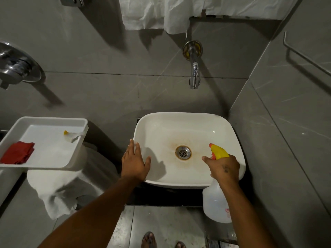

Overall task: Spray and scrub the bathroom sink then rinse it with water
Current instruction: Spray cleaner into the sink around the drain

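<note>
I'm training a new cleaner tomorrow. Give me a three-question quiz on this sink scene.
1. True or false: the right hand has a grip on the spray bottle.
2. Where does the left hand rest? A) faucet B) sink rim C) tray
3. Fill in: brown stains ring the sink's ____.

Key:
1. True.
2. B, the sink rim.
3. Drain.

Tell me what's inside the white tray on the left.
The white tray holds a folded red cloth at its near left and a clear wrapper with a yellow bit at the far right. Anything beneath the cloth is hidden.
</note>
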Demonstrator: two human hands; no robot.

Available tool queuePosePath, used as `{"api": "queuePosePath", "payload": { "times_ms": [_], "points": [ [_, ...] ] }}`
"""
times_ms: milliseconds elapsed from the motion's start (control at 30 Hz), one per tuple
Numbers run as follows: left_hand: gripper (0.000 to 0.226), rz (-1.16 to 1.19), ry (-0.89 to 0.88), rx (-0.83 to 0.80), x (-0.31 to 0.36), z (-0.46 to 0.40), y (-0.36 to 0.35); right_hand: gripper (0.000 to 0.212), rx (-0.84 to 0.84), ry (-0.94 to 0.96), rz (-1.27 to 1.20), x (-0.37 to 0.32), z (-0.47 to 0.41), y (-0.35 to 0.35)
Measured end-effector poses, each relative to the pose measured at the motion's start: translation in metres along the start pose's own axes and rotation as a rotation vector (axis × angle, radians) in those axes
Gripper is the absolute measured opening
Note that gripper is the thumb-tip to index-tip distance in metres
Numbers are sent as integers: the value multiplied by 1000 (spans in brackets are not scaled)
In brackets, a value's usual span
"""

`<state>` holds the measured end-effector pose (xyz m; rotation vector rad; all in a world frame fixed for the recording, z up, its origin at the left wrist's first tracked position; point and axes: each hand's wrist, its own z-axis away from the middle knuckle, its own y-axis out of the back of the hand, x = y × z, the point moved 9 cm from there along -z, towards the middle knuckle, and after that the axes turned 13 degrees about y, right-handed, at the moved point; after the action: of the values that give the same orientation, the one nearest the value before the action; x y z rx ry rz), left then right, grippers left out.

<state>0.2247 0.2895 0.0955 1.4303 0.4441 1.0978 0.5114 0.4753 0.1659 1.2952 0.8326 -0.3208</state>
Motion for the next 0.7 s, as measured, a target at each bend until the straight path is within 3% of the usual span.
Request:
{"api": "queuePosePath", "payload": {
  "times_ms": [167,300,467,600,700],
  "points": [
    [80,3,-14,10,1,0,2,67,-33,35,-55,-8,2,-3],
    [81,0,-5,3,1,1,1,53,-77,93,48,-14,7,-9],
    [81,-6,-3,3,2,1,2,72,-108,66,37,-6,13,-7],
    [81,-8,-4,9,2,0,2,57,-102,94,75,0,16,5],
    [82,-11,-6,16,1,0,2,62,-112,79,5,6,19,9]
  ]
}}
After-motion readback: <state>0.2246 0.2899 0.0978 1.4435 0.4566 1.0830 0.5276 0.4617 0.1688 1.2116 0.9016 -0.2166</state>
